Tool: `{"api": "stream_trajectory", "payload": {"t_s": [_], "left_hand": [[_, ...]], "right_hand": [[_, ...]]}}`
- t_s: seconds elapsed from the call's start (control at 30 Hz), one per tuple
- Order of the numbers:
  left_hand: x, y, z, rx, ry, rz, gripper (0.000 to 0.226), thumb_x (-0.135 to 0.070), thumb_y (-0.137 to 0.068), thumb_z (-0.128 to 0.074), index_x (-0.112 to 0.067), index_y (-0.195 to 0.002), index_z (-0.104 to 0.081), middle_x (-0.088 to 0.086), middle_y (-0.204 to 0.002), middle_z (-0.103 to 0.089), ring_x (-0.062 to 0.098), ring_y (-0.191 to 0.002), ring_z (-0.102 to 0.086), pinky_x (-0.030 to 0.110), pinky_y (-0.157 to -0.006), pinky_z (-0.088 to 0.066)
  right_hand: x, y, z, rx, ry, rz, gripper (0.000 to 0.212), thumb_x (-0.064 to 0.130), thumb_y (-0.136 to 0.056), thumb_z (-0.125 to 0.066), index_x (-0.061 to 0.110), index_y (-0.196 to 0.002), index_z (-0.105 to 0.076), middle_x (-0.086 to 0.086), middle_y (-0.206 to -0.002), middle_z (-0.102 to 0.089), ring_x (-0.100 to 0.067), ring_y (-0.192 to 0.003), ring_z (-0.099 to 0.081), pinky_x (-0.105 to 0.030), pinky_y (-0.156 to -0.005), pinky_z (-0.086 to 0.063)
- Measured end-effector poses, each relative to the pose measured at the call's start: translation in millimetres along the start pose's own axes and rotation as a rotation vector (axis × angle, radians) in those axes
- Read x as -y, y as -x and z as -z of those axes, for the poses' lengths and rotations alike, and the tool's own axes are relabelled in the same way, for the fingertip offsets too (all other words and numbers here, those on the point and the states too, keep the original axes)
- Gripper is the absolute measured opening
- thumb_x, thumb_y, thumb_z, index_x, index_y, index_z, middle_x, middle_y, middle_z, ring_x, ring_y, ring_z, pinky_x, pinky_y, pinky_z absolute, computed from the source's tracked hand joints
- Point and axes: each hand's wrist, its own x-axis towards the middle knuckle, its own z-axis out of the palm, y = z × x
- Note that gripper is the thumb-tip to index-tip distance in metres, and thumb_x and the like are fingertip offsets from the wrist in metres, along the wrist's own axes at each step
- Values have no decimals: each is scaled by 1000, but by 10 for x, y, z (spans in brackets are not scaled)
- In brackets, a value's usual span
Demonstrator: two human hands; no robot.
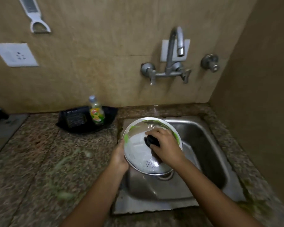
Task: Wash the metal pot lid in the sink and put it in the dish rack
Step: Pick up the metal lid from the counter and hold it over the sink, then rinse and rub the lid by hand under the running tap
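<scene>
Over the near left of the sink (203, 136), our left hand (120, 157) grips the soapy metal pot lid (138, 151) by its rim, tilting it so our right hand (165, 143), closed around its black knob (152, 140), can turn it.

Soap bottle (96, 112) in black tray (75, 120), wall socket (16, 54)

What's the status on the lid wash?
Left hand grips lid rim; right hand on dark knob. Lid soapy, green residue, over sink. Faucet off.
</scene>
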Motion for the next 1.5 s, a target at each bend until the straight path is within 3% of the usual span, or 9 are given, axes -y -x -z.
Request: {"api": "stream_trajectory", "payload": {"t_s": [0.1,0.23,0.33,0.53,0.73,1.0,1.17,1.37,1.5], "left_hand": [[196,-45,-318,16,4,-18,46,-32,-103,-26,-2,-122,-54,14,-106,-61,33,-107,-57,37,-79,-45],[317,-146,-644,42,-54,-132,37,-28,-102,-32,-7,-103,-62,9,-79,-75,24,-76,-70,31,-60,-55],[322,-236,-862,28,-80,-146,35,-27,-101,-34,-9,-97,-63,8,-72,-75,26,-78,-66,33,-60,-53],[182,-391,-1191,-12,-79,-143,46,-36,-102,-28,-2,-108,-60,15,-92,-68,28,-71,-65,38,-62,-52],[22,-554,-1238,-106,-77,-108,42,-46,-96,-41,-9,-99,-61,13,-88,-67,30,-80,-61,39,-62,-47],[-10,-642,-1125,-12,-74,-82,45,-44,-99,-32,-10,-99,-61,10,-92,-65,26,-81,-60,37,-62,-45],[5,-665,-1122,-20,-108,-96,44,-42,-99,-35,-8,-104,-61,10,-83,-72,26,-76,-65,34,-58,-50],[0,-669,-1203,-122,-172,-149,34,-33,-98,-44,-6,-85,-62,5,-50,-69,18,-42,-66,25,-32,-48],[38,-668,-1305,-87,-181,-114,45,-36,-98,-42,1,-113,-62,21,-100,-72,31,-85,-68,35,-72,-54]], "right_hand": [[-339,-41,312,-50,-112,22,40,16,-79,-70,22,-118,-65,1,-123,-62,-20,-118,-51,-29,-103,-36],[-756,-228,696,-231,-368,-105,25,15,-86,-64,16,-110,-69,0,-113,-68,-14,-107,-60,-28,-95,-46],[-1050,-465,905,-294,-538,-269,23,15,-90,-60,15,-112,-67,-1,-114,-68,-16,-108,-62,-26,-92,-47],[-1085,-1327,1304,-399,-653,-404,48,29,-95,-52,6,-137,-45,-11,-135,-55,-28,-126,-50,-34,-102,-39],[-863,-1824,1294,-449,-540,-363,34,43,-96,-47,15,-84,-60,-3,-79,-61,-28,-82,-61,-32,-65,-40],[-878,-1900,1255,-573,-620,-429,42,42,-99,-41,9,-81,-59,-11,-79,-62,-26,-76,-58,-30,-63,-38],[-886,-1775,1298,-411,-690,-414,33,39,-97,-46,14,-78,-54,-1,-66,-51,-18,-66,-52,-30,-57,-35],[-778,-1304,1055,-64,-74,-270,20,29,-97,-41,14,-104,-52,-7,-94,-60,-29,-90,-58,-37,-76,-44],[-503,-1179,798,86,480,-130,53,33,-101,-29,4,-145,-28,-19,-151,-34,-32,-138,-34,-42,-112,-26]]}}
